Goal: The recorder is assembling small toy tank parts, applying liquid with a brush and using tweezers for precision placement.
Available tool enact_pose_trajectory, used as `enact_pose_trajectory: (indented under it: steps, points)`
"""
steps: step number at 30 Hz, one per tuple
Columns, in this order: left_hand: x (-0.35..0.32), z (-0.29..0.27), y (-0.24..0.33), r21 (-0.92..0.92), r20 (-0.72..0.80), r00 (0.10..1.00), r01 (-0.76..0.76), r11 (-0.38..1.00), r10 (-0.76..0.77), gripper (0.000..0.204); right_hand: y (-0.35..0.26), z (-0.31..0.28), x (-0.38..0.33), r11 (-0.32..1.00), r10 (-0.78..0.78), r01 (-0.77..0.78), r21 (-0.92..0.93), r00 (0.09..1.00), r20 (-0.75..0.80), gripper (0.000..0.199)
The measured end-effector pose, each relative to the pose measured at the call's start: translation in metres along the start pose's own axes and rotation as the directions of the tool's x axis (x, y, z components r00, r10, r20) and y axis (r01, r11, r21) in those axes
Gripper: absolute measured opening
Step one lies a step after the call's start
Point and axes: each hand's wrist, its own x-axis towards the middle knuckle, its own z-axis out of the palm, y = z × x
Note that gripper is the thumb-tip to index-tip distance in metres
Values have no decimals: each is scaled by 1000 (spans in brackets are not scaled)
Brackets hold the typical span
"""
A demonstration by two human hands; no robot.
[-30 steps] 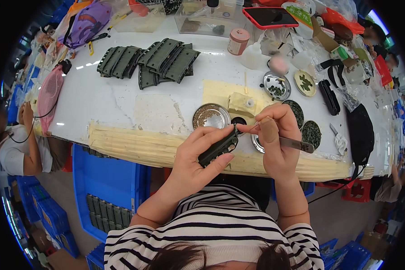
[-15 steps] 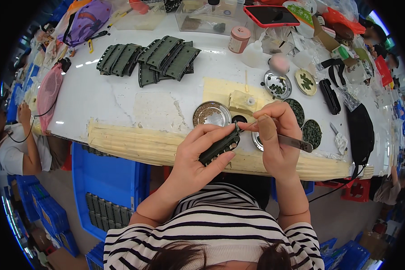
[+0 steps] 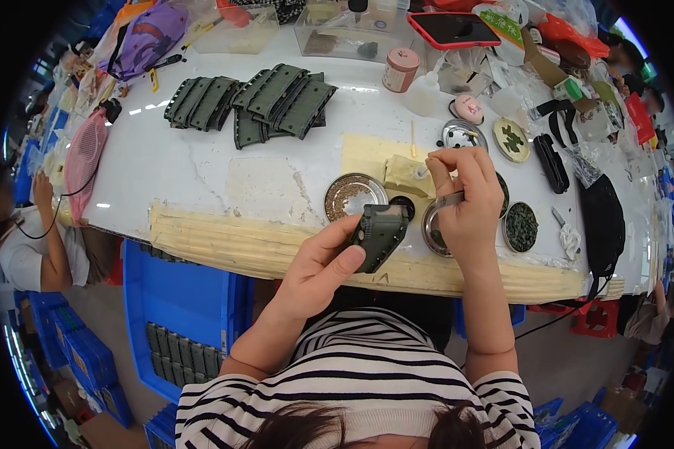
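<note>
My left hand (image 3: 316, 275) grips a dark green moulded plastic part (image 3: 383, 238), tilted over the table's padded front edge. To its right, my right hand (image 3: 473, 196) keeps metal tweezers (image 3: 451, 200) tucked in its curled fingers. Its thumb and forefinger come together beside the small white tip (image 3: 421, 173) on a yellow wrapped block (image 3: 403, 176); whether they touch the tip I cannot tell. Left of the block lies a round metal dish (image 3: 357, 196) of small brown pieces. Another metal dish (image 3: 431, 228) is partly hidden under my right hand.
Several green parts (image 3: 281, 101) lie stacked at the far left. Round tins of dark green bits (image 3: 521, 227) stand at the right. A phone with a red case (image 3: 454, 30) and a pink jar (image 3: 401, 70) are at the back. A blue crate (image 3: 180, 299) sits below the table edge.
My left hand has turned the green part so that its broad face shows. My right hand has drawn away from it, up toward the yellow block, with the tweezers swung inward.
</note>
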Motion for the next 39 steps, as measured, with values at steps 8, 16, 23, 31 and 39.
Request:
enact_pose_trajectory:
  steps: [8, 16, 23, 31, 39]
  points:
    - [6, -2, -7, -71, 94, 993, -61, 996, 67, 51, -2, -3, -4, 999, -8, 9, -43, 999, 36, 18]
    - [-12, -28, 28, -258, -136, 990, -74, 963, 40, 54, -11, -25, -16, 996, -87, 88, 19, 995, -55, 19]
    - [-15, -48, 35, 743, -450, 636, -123, 658, 627, 79, -24, -28, -31, 995, -53, 49, 83, 997, 48, 18]
    - [-12, -14, -26, 629, -97, 793, -419, 655, 601, 76, -47, -7, -43, 965, -178, 127, 229, 960, 217, 47]
    - [-8, -2, -29, 569, 16, 756, -545, 616, 655, 68, -49, -11, -45, 968, -156, 109, 228, 967, 199, 48]
